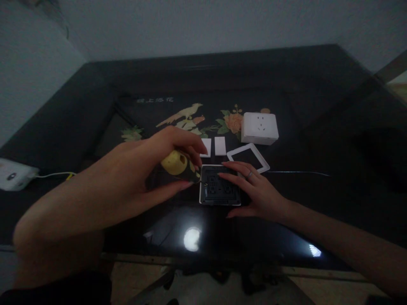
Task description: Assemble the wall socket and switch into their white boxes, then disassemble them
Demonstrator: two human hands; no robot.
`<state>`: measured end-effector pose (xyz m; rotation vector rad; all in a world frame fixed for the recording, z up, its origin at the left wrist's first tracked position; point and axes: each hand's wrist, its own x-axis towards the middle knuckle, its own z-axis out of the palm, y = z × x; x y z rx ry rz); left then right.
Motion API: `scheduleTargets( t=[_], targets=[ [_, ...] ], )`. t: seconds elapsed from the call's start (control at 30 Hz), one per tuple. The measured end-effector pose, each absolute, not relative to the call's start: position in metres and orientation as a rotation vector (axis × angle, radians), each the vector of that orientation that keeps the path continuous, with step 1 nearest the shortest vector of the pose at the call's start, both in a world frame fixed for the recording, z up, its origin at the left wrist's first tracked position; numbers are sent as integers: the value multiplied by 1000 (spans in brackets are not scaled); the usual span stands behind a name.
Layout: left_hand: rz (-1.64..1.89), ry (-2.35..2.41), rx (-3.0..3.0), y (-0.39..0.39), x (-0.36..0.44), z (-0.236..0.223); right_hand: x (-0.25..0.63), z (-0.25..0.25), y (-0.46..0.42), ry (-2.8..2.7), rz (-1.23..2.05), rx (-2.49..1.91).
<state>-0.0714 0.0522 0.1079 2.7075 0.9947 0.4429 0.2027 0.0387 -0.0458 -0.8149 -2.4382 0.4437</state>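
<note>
two hands over a black glass table [286, 228]. left hand [159, 169] is curled around a screwdriver [178, 164] with a yellow-and-black handle, thumb underneath, fingers wrapped over the top; its tip angles toward the left edge of the switch body [219, 186], though whether it touches is too dark to tell. right hand [254, 188] lies flat and spread on the right half of that switch body, fingers pressing down, holding nothing.

switch body sits dead centre, face open, dark insides with a white rim. white frame [248, 157] lies just beside it at 1 o'clock, two small white plates [216, 146] at 12, a white socket box [259, 128] further out at 1. a white gadget with a cable [12, 174] sits at the table edge, at 9 o'clock and well apart.

handling guess: switch body is light, rigid plastic, and likely to skate on the glossy glass, so a flat palm pinning it makes sense. best hold looks like the outer rim, not the inner parts; thin clips inside probably snap if levered hard. screwdriver handle looks chunky enough to hold securely.
</note>
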Motion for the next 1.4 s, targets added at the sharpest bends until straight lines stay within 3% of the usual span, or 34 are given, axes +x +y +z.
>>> scheduleTargets(
  t=[0.63,0.9,1.13,1.4],
  targets=[
    [664,1078,2838,59,-63,102,200,-45,35,-2418,263,-803],
    [457,840,2492,55,-72,106,201,-43,35,-2425,217,-802],
    [724,955,2494,55,-65,99,200,-41,35,-2414,191,-798],
    [576,910,2467,53,-76,100,202,-38,36,-2468,-7,-749]
  ],
)
